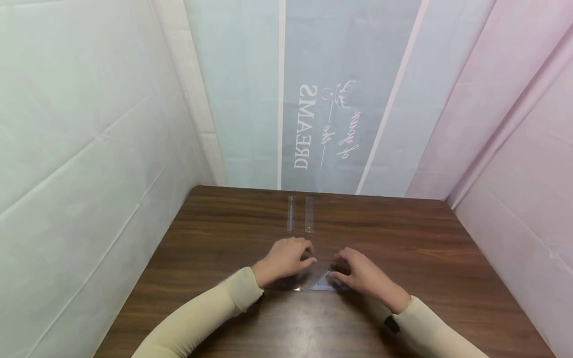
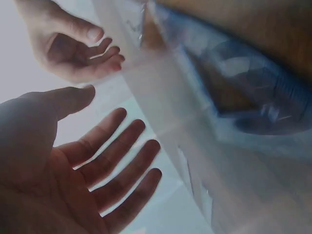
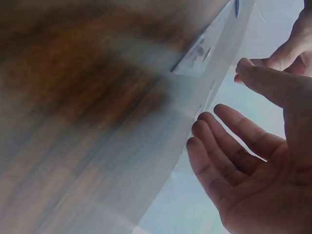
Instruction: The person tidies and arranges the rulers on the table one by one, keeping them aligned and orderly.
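Observation:
My left hand (image 1: 286,258) hovers over the near middle of the table, its fingers loosely bent and nothing in its grasp. Beneath it, partly hidden, a clear plastic set square with a triangular cutout (image 2: 285,87) shows large in the left wrist view. To the right, my right hand (image 1: 364,272) is held with relaxed fingers and an empty palm. By its thumb lies a transparent bluish set square (image 1: 323,282), partly covered by the hand in the head view. Both palms face each other with a gap between them.
Two short clear rulers, a left one (image 1: 291,214) and a right one (image 1: 309,215), lie side by side beyond the hands. The dark wooden table (image 1: 403,233) meets a printed cloth backdrop (image 1: 340,59) at its far edge, with pale cloth on both sides.

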### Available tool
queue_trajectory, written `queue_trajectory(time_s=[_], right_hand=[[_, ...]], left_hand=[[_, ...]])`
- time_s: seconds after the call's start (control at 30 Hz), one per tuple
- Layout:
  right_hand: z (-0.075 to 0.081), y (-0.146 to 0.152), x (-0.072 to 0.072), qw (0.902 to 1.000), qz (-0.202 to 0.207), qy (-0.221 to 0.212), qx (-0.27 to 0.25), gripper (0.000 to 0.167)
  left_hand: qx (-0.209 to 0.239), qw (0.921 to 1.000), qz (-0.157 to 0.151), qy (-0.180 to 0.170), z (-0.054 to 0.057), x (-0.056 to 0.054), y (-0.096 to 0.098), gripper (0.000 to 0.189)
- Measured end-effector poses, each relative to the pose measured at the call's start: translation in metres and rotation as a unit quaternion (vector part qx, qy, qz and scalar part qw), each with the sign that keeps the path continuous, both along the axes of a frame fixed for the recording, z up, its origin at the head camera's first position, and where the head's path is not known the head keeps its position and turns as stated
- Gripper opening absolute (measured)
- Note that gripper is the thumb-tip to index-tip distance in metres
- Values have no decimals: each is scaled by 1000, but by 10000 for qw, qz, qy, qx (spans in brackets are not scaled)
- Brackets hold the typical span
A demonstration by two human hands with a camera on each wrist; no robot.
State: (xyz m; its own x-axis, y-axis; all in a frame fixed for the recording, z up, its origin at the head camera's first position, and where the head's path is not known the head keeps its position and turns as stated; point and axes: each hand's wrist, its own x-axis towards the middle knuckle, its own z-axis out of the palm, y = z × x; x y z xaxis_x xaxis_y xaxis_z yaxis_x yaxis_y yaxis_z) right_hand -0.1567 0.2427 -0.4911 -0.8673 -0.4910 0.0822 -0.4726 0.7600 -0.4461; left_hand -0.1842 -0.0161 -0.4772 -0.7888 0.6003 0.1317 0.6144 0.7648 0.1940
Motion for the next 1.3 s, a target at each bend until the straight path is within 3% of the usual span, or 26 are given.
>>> queue_trajectory(time_s=[0.27,0.5,0.9,1.1,1.3], right_hand=[[1,-5,-16,9999,104,-5,-133,38],[5,-15,-35,9989,67,-80,-452,38],[7,-45,-66,9966,259,-211,-757,48],[8,-64,-87,9962,109,-223,-835,51],[1,-82,-101,9951,-211,-273,-925,50]], left_hand=[[485,9974,305,-440,12,-24,-22,30],[832,9923,391,-827,14,-58,-40,40],[1085,9863,740,-1000,8,-105,-55,45],[1029,9862,778,-1038,6,-126,-55,50],[1031,9850,859,-1086,0,-139,-55,52]])
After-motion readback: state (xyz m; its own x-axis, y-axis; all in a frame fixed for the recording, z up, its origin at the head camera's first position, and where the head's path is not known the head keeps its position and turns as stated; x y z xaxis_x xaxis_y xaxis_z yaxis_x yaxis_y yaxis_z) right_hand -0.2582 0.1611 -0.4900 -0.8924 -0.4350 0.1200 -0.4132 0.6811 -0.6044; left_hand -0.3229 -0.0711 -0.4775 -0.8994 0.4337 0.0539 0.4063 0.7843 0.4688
